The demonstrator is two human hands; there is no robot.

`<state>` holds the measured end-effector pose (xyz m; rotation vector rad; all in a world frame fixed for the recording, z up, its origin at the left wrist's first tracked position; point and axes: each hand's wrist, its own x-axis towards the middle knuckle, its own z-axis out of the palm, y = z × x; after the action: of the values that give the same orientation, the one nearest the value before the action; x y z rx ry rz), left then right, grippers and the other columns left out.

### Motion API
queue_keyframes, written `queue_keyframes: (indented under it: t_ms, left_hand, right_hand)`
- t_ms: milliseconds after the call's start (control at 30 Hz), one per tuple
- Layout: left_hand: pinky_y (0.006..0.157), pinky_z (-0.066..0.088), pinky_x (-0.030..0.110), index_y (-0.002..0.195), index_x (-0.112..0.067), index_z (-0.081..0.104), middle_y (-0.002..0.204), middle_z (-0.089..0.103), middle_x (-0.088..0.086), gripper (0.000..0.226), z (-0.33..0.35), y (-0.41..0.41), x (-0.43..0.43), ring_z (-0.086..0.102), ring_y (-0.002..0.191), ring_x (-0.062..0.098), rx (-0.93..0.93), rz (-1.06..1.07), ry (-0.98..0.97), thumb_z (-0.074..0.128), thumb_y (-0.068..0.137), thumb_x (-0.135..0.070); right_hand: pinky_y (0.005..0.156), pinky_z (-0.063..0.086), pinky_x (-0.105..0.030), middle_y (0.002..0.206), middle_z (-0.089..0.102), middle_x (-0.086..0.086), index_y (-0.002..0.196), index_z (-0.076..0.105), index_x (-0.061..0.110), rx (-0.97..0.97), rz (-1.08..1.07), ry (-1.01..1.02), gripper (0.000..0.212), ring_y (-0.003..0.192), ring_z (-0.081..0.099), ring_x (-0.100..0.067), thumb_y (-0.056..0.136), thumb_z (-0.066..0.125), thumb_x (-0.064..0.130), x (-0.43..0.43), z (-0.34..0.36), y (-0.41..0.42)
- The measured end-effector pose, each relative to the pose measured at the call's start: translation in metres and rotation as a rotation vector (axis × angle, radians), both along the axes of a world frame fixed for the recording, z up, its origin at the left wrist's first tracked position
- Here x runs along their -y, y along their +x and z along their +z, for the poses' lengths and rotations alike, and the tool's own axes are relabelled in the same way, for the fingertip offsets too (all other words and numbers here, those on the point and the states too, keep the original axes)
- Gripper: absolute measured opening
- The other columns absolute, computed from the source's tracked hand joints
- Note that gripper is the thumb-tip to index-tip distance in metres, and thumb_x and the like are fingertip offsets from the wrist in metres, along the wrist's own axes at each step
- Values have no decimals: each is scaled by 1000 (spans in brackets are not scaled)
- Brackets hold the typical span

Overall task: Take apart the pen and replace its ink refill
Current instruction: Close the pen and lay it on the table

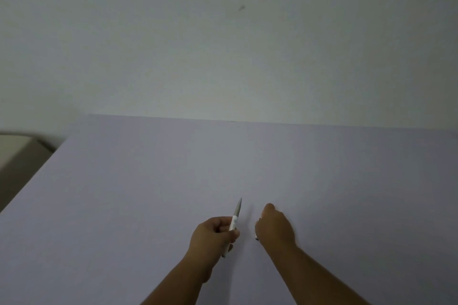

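Left hand grips pen, tip toward 1 o'clock; right hand at 3 o'clock, fisted, contents indeterminable.

The pen has a white barrel and a grey tapered front section that narrows to a point. It is tilted, tip pointing up and away from the person, slightly to the right, with its rear end low and nearer the person. Its middle is hidden inside a closed grip, so only the front part and a short bit of the rear show.
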<state>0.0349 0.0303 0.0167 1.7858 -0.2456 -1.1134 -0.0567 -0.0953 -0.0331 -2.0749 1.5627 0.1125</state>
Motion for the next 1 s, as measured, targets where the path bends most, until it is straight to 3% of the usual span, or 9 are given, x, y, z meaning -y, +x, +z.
queue_keyframes:
  t_ms: [133, 200, 267, 367, 533, 767, 1000]
  left_hand:
    - [59, 53, 27, 86, -18, 74, 61, 70, -3, 18, 0, -1, -1, 61, 59, 16, -9, -9, 23, 72, 76, -3]
    - [58, 52, 27, 89, -15, 73, 64, 70, 0, 18, 3, -3, -1, 61, 60, 18, -14, -24, 25, 71, 77, -2]
    - [57, 50, 27, 92, -12, 73, 67, 69, 3, 17, 8, -5, 0, 60, 61, 19, -23, -42, 26, 70, 78, -2]
    - [57, 50, 27, 94, -9, 72, 70, 67, 7, 19, 17, -12, 1, 59, 64, 21, -40, -63, 16, 70, 78, -1]
    - [58, 51, 28, 94, -7, 72, 71, 67, 10, 17, 28, -21, -1, 59, 65, 22, -53, -77, -26, 69, 79, 0]
    - [66, 56, 33, 91, -7, 72, 66, 67, 10, 12, 38, -34, -7, 61, 63, 23, -55, -79, -65, 69, 81, -2]
    - [62, 58, 31, 86, -11, 71, 70, 68, 11, 10, 46, -46, -11, 62, 65, 23, -6, -67, -71, 69, 82, -3]
  right_hand:
    - [81, 56, -34, 109, 67, -13, 112, 55, 7, 243, -161, 136, 29, 91, 68, -27, 87, 54, 23, 1, 11, 2]
    - [74, 55, -32, 91, 74, -10, 95, 68, 12, 496, -269, 248, 19, 72, 67, -18, 88, 56, 25, 4, 24, 3]
    - [64, 54, -31, 63, 73, -2, 65, 69, 16, 775, -361, 395, 28, 58, 63, -11, 90, 55, 21, 10, 41, 1]
    - [59, 50, -24, 66, 69, -4, 70, 66, 11, 1028, -417, 556, 22, 61, 63, -11, 90, 56, 14, 15, 67, -4]
    - [64, 51, -27, 77, 70, -8, 82, 68, 9, 1008, -357, 575, 13, 69, 62, -16, 89, 59, 13, 10, 87, -15]
    - [61, 55, -23, 64, 72, 1, 72, 70, 12, 940, -179, 634, 13, 57, 63, -9, 83, 64, 14, -8, 93, -33]
    - [57, 56, -19, 65, 71, -1, 75, 70, 8, 926, -143, 623, 11, 57, 63, -10, 84, 66, 13, -14, 101, -43]
